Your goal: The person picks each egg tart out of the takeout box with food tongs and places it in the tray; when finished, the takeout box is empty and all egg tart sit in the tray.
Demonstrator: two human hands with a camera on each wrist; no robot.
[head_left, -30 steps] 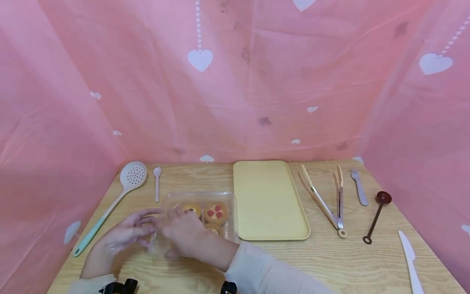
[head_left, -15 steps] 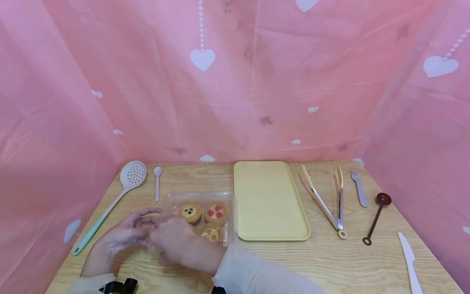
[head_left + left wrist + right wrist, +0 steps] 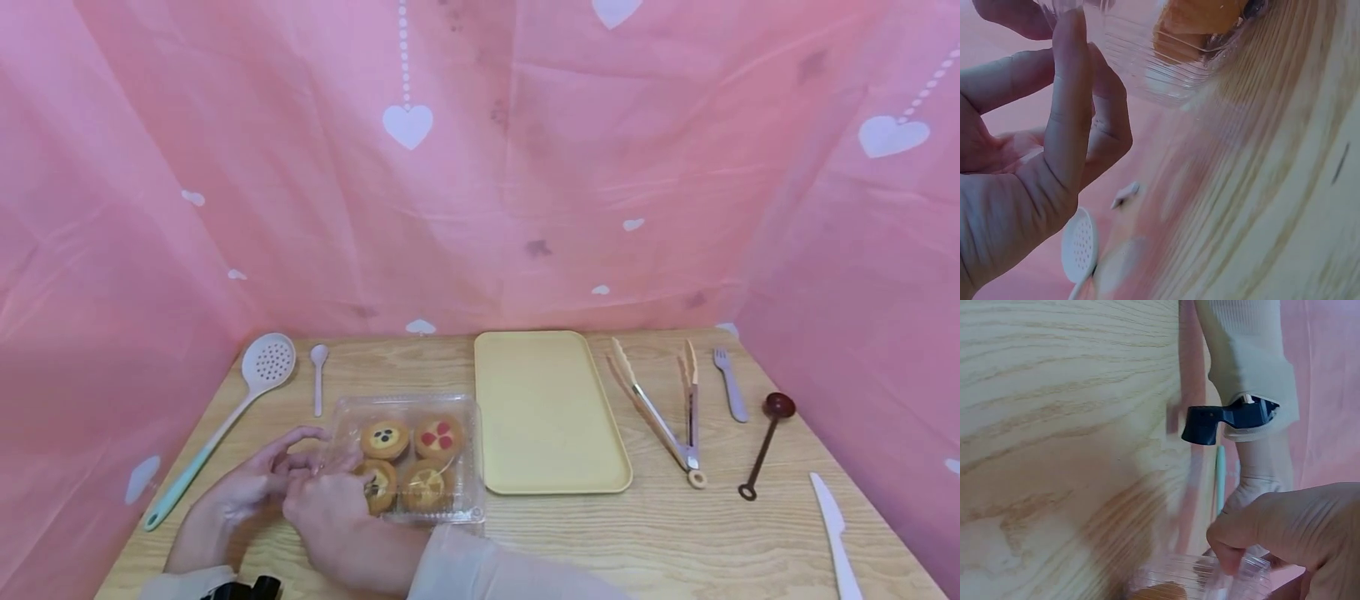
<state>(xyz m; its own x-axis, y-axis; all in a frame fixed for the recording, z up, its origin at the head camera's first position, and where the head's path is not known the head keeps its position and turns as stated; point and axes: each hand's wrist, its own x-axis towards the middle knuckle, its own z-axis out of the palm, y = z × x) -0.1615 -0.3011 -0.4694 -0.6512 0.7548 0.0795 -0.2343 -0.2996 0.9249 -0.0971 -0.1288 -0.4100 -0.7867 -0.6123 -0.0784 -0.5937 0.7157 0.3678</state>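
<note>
A clear plastic box [image 3: 471, 500] lies on the table with several small tarts inside. One tart [image 3: 439, 437] has red pieces on top, and another tart [image 3: 386, 438] shows dark dots. At the box's left edge, my left hand [image 3: 247, 483] pinches the plastic rim; in the left wrist view the thumb [image 3: 1071, 94] meets that rim. My right hand [image 3: 330, 517] grips the same edge close beside it, its thumb [image 3: 1235, 540] on the plastic in the right wrist view. The right hand's other fingertips are partly hidden.
Right of the box lies a yellow tray [image 3: 553, 417]. Farther right are tongs [image 3: 678, 442], a fork [image 3: 731, 385], a brown measuring spoon [image 3: 763, 454] and a white knife [image 3: 834, 525]. A skimmer [image 3: 240, 408] and small spoon [image 3: 318, 379] lie to the left.
My right hand has moved left and nearer, from over the tarts to the box's left edge, uncovering the tarts. The left hand has stayed at that edge.
</note>
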